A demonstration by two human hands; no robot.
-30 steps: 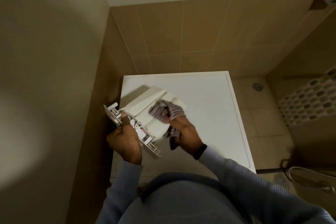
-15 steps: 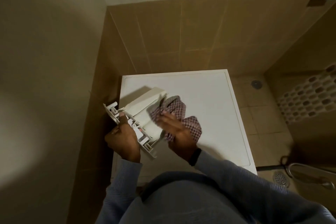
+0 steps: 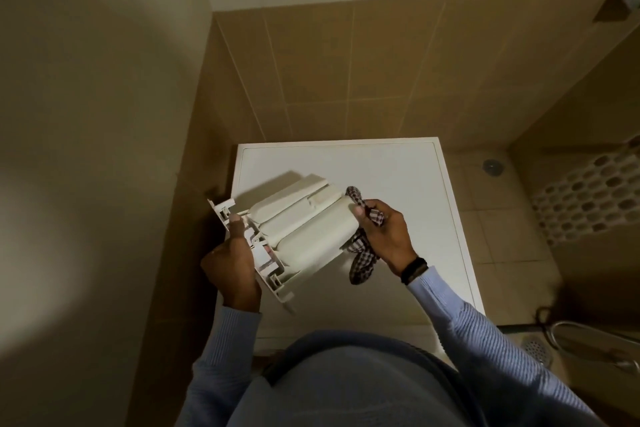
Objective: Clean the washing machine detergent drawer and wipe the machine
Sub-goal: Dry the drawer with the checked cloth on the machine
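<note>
The detergent drawer [image 3: 301, 232] was held slantwise over the left part of the washing machine's white top [image 3: 398, 177], rounded pale shells facing up, its front panel end jutting out past the machine's left edge into the narrow gap beside the plain wall [image 3: 86, 149]. The left hand [image 3: 230, 263] was clamped on that panel end, thumb pressed along its upper face. The right hand [image 3: 384, 236] had its fingers curled round a checked cloth [image 3: 362, 265], pressing it against the drawer's far end, with a loose tail of cloth hanging below the palm. White lid surface showed behind the drawer up to the raised back rim, which met the tiled wall [image 3: 346, 73], and to the right of the hand as far as the right edge. Beyond that edge lay tiled floor [image 3: 498, 225] with a round drain [image 3: 492, 166].
</note>
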